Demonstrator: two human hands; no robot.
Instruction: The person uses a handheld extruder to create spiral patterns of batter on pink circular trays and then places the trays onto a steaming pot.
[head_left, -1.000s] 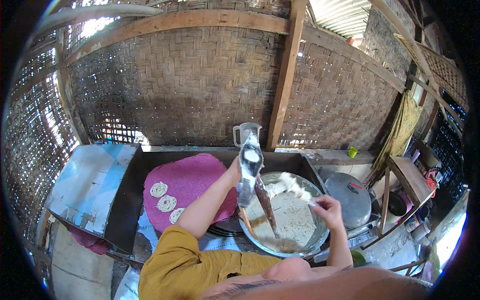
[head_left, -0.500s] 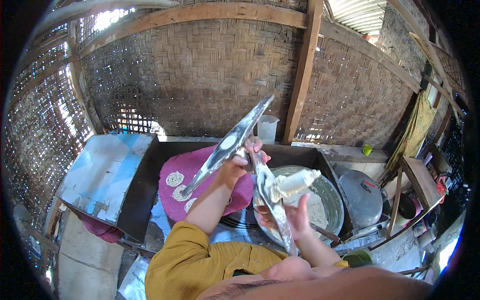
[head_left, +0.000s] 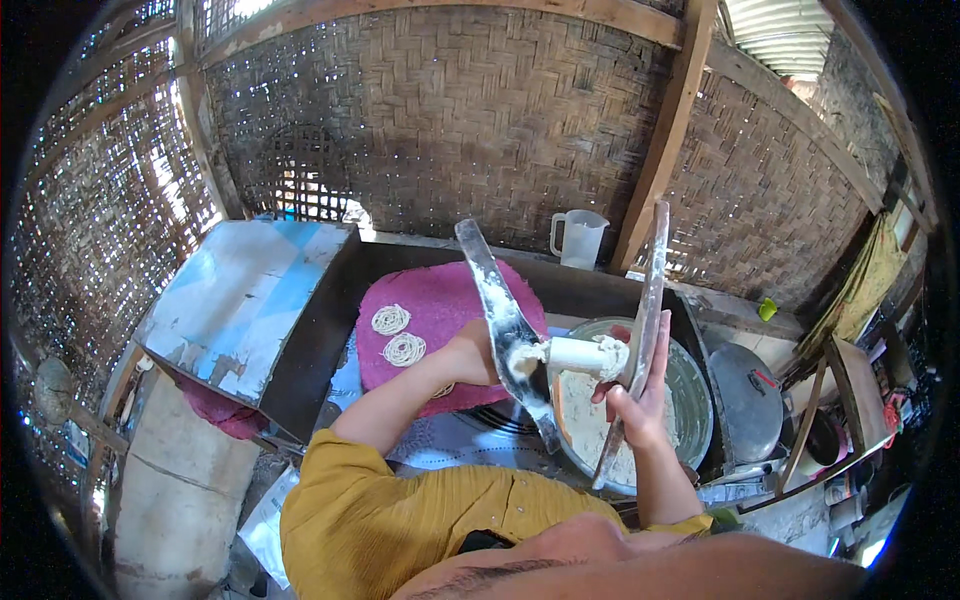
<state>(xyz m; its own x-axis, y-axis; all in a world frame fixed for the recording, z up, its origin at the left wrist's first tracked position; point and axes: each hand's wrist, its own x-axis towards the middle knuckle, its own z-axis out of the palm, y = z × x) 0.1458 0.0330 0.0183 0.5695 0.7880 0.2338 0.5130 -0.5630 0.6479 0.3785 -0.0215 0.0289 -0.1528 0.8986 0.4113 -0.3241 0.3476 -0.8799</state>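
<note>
Over the metal pan [head_left: 690,395], left hand [head_left: 478,352] clamped on one long press arm [head_left: 505,320], right hand [head_left: 632,400] clamped on the other arm [head_left: 640,330], dough cylinder [head_left: 580,355] lying crosswise between them, nearer the right hand.

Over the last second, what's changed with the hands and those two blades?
Both hands, left hand and right hand, lifted the two long blades out of the metal basin, raising a white dough lump now squeezed between them. The pink cloth with noodle coils and the jug look unchanged.
</note>
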